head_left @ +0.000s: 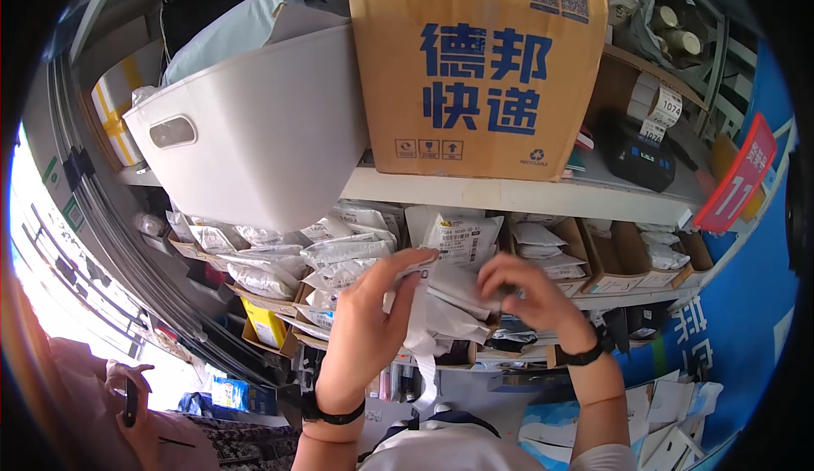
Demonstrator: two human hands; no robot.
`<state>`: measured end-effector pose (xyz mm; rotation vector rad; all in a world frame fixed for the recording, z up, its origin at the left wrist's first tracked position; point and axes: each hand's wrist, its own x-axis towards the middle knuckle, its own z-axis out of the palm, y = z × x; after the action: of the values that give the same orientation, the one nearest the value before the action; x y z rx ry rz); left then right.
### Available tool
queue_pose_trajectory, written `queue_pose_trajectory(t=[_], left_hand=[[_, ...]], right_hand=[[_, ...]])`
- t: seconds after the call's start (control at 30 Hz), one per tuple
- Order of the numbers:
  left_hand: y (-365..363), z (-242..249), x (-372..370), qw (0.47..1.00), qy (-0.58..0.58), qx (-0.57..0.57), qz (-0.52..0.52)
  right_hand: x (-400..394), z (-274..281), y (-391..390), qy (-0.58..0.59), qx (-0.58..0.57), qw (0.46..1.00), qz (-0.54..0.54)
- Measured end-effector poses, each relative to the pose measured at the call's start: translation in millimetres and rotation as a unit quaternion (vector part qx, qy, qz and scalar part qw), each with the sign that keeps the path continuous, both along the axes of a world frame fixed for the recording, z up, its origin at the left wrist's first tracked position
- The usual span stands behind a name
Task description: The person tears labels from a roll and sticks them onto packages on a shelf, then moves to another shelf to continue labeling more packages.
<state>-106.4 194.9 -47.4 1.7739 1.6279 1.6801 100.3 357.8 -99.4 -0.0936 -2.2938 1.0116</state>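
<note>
My left hand [366,323] is closed in a pinch on a strip of white labels [420,340]. Part of a printed number shows at its fingertips, and the strip's tail hangs below them. To its right, my right hand [538,295] has bent fingers held apart, slightly blurred; nothing clear shows in them. Both hands are in front of a row of bagged parcels. A white bagged parcel [462,238] with a printed shipping label stands upright just behind them. More pale parcels [454,293] lie between the hands, partly covered by the fingers. Dark bands circle both wrists.
On the shelf above are a white plastic bin [254,115], a large cardboard box [475,81] and a black label printer [632,153] with numbered labels. Open cardboard trays [623,259] hold parcels to the right. At lower left, another person's hand [127,382] holds a phone.
</note>
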Motion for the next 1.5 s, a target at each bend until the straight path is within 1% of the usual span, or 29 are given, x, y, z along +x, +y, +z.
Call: queue_pose_trajectory(t=[0.03,0.07,0.1,0.17,0.2,0.27,0.37,0.5,0.53,0.57,0.63,0.67,0.7,0.77,0.8,0.83,0.9,0.93,0.97,1.03,1.07,1.1,1.17,1.2,1.23,1.3,1.37,1.43,1.5], left_hand=[[2,1,2,1.0,-0.019,0.003,-0.001],[4,8,6,1.0,0.017,-0.021,-0.005],[8,9,10,1.0,0.018,-0.022,-0.006],[16,9,18,0.991,0.041,-0.103,-0.072],[22,1,22,0.993,0.031,-0.103,-0.054],[27,-7,24,0.992,0.062,-0.103,-0.045],[29,-15,21,0.989,0.103,-0.102,-0.015],[28,-16,28,0.981,0.147,-0.118,0.044],[26,-13,30,0.978,0.16,-0.131,0.041],[25,-11,31,0.974,0.174,-0.143,0.037],[19,-11,32,0.982,0.131,-0.138,0.012],[19,-10,31,0.988,0.088,-0.129,-0.011],[19,-9,30,0.988,0.089,-0.128,-0.014],[20,-7,28,0.987,0.046,-0.156,-0.003],[21,-8,28,0.986,0.039,-0.159,0.002],[22,-10,27,0.986,0.04,-0.163,-0.002],[23,-10,24,0.99,0.029,-0.141,-0.006],[20,-5,23,0.982,0.025,-0.187,-0.002],[21,-9,23,0.982,0.025,-0.188,-0.001],[24,-18,21,0.996,-0.033,-0.08,-0.017],[21,-12,20,0.996,-0.014,-0.086,-0.013],[18,-3,21,0.996,-0.016,-0.083,-0.009],[12,11,25,0.993,0.012,-0.088,0.077],[13,11,23,0.995,0.015,-0.077,0.064],[15,10,23,0.995,0.015,-0.076,0.067],[24,8,23,0.995,0.048,-0.085,-0.017],[36,-1,22,0.991,0.076,-0.1,-0.042],[45,-10,22,0.994,0.073,-0.073,-0.033],[40,-5,24,0.994,0.062,-0.089,-0.027]], right_hand=[[1,-1,-7,-0.021,-0.041,0.998,0.047],[3,4,-14,-0.068,-0.068,0.995,-0.008],[0,11,-22,-0.067,-0.07,0.995,-0.01],[-10,23,-33,0.051,-0.247,0.966,-0.052],[-10,22,-32,0.053,-0.245,0.966,-0.054],[-15,20,-27,0.053,-0.105,0.989,-0.089],[-15,10,-25,0.055,-0.065,0.99,-0.116],[-10,12,-27,0.092,-0.066,0.983,-0.141],[-8,8,-20,0.102,-0.108,0.975,-0.165],[-9,8,-12,0.125,-0.23,0.948,-0.181],[-7,7,23,0.027,-0.192,0.95,-0.244],[-8,1,33,-0.026,-0.11,0.956,-0.269],[-13,-5,42,-0.024,-0.11,0.956,-0.272],[-25,-17,51,-0.1,-0.025,0.93,-0.352],[-29,-14,58,-0.181,-0.023,0.913,-0.364],[-29,-18,61,-0.182,-0.028,0.912,-0.367],[-29,-26,68,-0.054,0.266,0.856,-0.441],[-20,-27,77,-0.123,0.248,0.872,-0.403],[-19,-28,79,-0.123,0.248,0.873,-0.402],[-18,-26,81,-0.072,0.231,0.929,-0.279],[-18,-17,70,-0.131,0.072,0.963,-0.224],[-14,-9,63,-0.132,0.075,0.964,-0.219],[-8,2,60,-0.157,-0.054,0.977,-0.137],[-7,1,58,-0.145,-0.148,0.976,-0.074],[-8,2,51,-0.145,-0.146,0.976,-0.07],[-14,18,24,-0.038,-0.304,0.952,-0.008],[-16,15,21,0.0,-0.32,0.947,0.025],[-23,10,25,0.046,-0.21,0.975,0.062],[-25,9,23,0.04,-0.231,0.969,0.073]])
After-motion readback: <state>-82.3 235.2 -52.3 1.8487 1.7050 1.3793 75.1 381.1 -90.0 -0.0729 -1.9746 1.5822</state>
